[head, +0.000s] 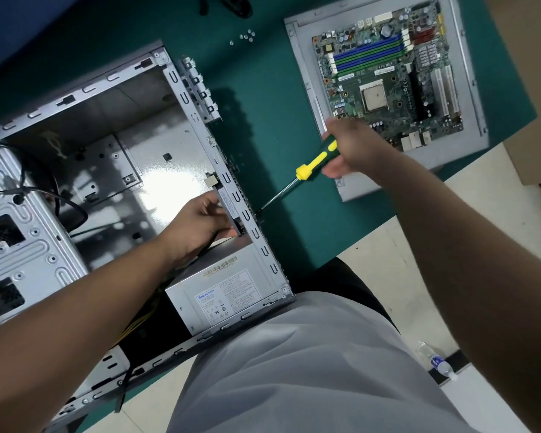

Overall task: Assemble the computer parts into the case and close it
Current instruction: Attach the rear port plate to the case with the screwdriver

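Fingers of the right hand curl round the screwdriver, its tip at the rear wall of the open case. Inside, the left hand grips a flat part against that wall, above the power supply. Well apart, the motherboard lies on a side panel.

Left hand fingers curled, gripping; right hand fist-wrapped, holding; both forearms extended forward.
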